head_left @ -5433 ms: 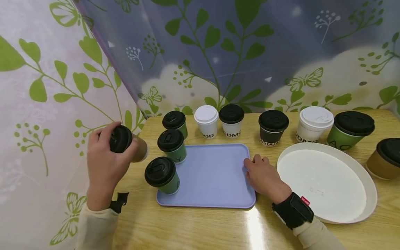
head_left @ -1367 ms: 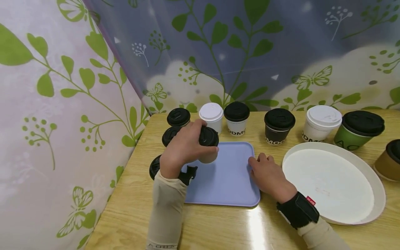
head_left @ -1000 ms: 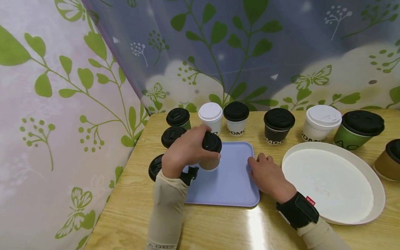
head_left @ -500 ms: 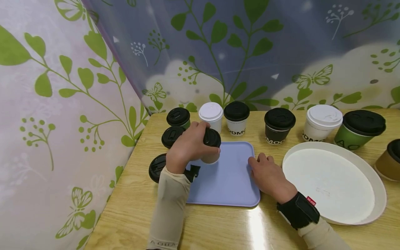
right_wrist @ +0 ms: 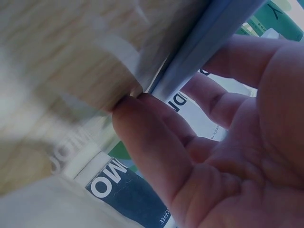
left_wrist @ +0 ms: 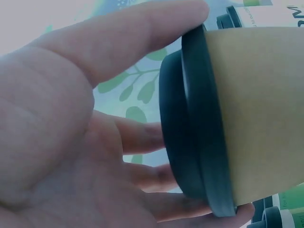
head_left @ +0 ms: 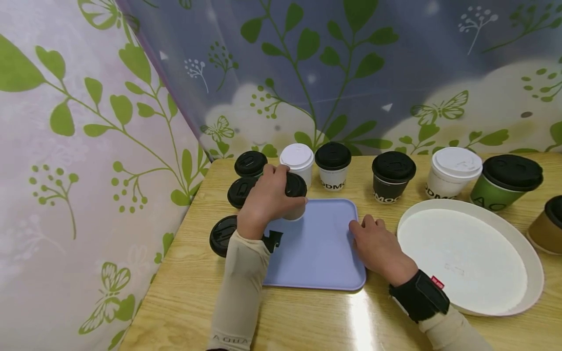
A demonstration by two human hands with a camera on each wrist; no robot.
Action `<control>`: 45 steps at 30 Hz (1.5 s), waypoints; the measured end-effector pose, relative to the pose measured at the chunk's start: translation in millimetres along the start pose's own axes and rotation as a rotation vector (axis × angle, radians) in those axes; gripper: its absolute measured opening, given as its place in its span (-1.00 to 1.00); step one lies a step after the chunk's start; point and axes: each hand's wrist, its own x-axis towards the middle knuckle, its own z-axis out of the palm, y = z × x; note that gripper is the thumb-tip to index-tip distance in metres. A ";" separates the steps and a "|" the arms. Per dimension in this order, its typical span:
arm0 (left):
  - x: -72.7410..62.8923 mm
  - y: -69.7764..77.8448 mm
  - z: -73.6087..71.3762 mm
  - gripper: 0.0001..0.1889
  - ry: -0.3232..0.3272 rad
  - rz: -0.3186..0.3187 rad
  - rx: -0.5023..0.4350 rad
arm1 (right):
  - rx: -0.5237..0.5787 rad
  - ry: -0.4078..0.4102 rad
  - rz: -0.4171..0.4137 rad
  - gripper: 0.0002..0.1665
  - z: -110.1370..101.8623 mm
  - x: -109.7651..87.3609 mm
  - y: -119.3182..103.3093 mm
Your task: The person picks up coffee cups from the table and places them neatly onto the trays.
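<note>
Fingers and thumb of left hand (head_left: 267,201) clamped round black lid (head_left: 296,184) of brown cup (head_left: 296,213), cup over rear left of blue tray (head_left: 318,251); base contact can't tell. Three black-lidded cups (head_left: 223,235) just left, partly hidden. Behind tray: white-lidded cup (head_left: 296,157), black-lidded white cup (head_left: 332,168). Right hand (head_left: 379,249): fingers bent, touching tray's right rim, pinching or not can't tell. Further right: dark cup (head_left: 392,181), round white tray (head_left: 463,261), green cup (head_left: 505,181).

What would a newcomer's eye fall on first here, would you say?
Probably the left hand, gripping a brown cup by its black lid over the blue tray in the middle. Next, the round white tray at the right, and the row of lidded cups behind.
</note>
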 end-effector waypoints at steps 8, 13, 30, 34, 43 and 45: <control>3.7 -1.0 1.2 -0.10 0.051 -0.015 0.009 | -0.010 0.002 -0.001 -0.78 -0.7 -0.4 -0.6; 5.0 -1.9 2.4 -0.15 0.084 -0.016 0.004 | -0.015 0.011 -0.001 -0.78 -0.7 -0.4 -1.2; 10.1 -7.1 6.6 -0.23 0.134 -0.018 0.115 | -0.013 0.009 -0.006 -0.78 -0.2 -0.2 -0.6; 10.6 -6.5 7.8 -0.21 0.111 -0.021 0.121 | -0.014 0.019 -0.011 -0.79 0.2 -0.3 0.1; 8.8 -2.5 8.9 -0.16 0.018 -0.029 0.148 | -0.006 0.027 -0.012 -0.80 1.0 -0.4 0.7; 8.4 -1.5 8.8 -0.15 -0.003 -0.032 0.155 | -0.007 0.025 -0.012 -0.80 1.1 -0.4 0.8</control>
